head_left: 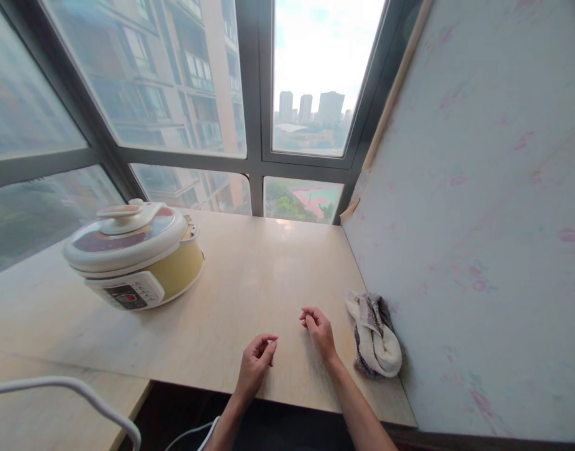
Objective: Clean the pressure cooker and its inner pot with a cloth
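My left hand (pixel 258 361) is over the front part of the pale wooden counter (pixel 264 269), its fingers curled in toward the thumb. Nothing shows in its grasp. A little farther forward and to the right is my right hand (pixel 319 330), its fingers also curled together with no object visible in them. The hands are apart from each other. Right of my right hand lies a folded white and grey-brown cloth (pixel 374 335), against the wall and not touched. An oval electric cooker (pixel 175 266) with a white lid and yellow-green body stands farther off on the left.
White cable (pixel 76 385) loops across the lower left; a thinner white wire (pixel 193 430) passes by my left forearm. Grey-framed windows (pixel 254 113) close off the back. A flowered wall (pixel 480 250) bounds the right side. The counter's front edge (pixel 203 389) is close to my body.
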`<act>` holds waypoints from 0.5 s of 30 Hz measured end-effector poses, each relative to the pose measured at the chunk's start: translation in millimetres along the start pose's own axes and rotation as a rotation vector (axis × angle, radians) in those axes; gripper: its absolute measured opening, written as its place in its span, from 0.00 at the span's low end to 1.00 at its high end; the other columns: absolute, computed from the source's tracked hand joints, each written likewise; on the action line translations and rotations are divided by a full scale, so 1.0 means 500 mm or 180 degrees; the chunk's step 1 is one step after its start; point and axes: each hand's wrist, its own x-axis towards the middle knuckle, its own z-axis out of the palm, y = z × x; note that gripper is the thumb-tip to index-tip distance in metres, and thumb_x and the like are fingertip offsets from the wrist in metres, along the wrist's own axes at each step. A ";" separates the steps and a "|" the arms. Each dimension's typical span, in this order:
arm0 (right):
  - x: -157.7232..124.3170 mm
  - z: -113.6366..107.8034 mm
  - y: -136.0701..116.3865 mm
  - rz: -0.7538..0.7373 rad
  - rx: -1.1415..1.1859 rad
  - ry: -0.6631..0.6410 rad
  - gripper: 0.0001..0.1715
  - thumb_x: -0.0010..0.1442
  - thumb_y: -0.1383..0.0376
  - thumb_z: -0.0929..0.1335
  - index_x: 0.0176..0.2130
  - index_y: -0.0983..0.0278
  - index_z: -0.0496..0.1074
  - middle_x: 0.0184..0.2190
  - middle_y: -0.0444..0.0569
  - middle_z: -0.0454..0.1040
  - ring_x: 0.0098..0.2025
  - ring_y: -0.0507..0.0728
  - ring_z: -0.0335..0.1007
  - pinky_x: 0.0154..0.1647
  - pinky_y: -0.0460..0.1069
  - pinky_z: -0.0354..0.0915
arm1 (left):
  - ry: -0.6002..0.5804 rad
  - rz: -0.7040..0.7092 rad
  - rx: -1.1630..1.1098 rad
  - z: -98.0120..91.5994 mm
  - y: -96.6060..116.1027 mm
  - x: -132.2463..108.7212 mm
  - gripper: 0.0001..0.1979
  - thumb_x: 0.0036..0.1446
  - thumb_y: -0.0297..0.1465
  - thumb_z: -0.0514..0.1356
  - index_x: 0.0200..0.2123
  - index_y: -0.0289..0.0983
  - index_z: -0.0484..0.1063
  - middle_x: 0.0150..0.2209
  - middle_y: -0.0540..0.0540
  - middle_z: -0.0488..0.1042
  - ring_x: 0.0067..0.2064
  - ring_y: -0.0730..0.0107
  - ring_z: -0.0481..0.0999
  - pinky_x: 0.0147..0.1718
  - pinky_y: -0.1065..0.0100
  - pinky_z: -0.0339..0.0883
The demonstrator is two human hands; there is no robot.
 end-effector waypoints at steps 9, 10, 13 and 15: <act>0.000 0.003 0.003 -0.0030 -0.0064 0.0034 0.19 0.55 0.54 0.66 0.39 0.64 0.77 0.30 0.49 0.78 0.31 0.57 0.73 0.36 0.51 0.69 | 0.0031 0.0001 -0.0095 -0.002 -0.002 0.000 0.26 0.47 0.52 0.69 0.36 0.34 0.79 0.22 0.53 0.66 0.24 0.73 0.66 0.24 0.71 0.62; 0.000 0.003 0.003 -0.0037 -0.0074 0.0032 0.19 0.55 0.54 0.66 0.39 0.64 0.77 0.30 0.49 0.78 0.31 0.57 0.73 0.36 0.51 0.69 | 0.0036 -0.0003 -0.0105 -0.003 -0.003 0.000 0.26 0.47 0.52 0.69 0.36 0.34 0.79 0.22 0.53 0.66 0.24 0.73 0.66 0.24 0.71 0.62; -0.001 0.002 0.002 -0.0045 -0.0097 0.0038 0.19 0.55 0.54 0.66 0.39 0.64 0.77 0.30 0.49 0.78 0.31 0.57 0.73 0.36 0.51 0.69 | 0.0031 -0.0021 -0.0135 -0.004 -0.003 0.000 0.27 0.46 0.53 0.69 0.36 0.35 0.79 0.21 0.53 0.66 0.24 0.73 0.66 0.24 0.71 0.62; -0.002 0.002 0.001 -0.0042 -0.0114 0.0037 0.19 0.55 0.54 0.67 0.39 0.64 0.77 0.30 0.49 0.78 0.32 0.57 0.73 0.37 0.51 0.69 | 0.0034 -0.0029 -0.0159 -0.004 -0.001 -0.001 0.27 0.46 0.53 0.69 0.36 0.34 0.79 0.21 0.53 0.66 0.24 0.73 0.66 0.24 0.71 0.62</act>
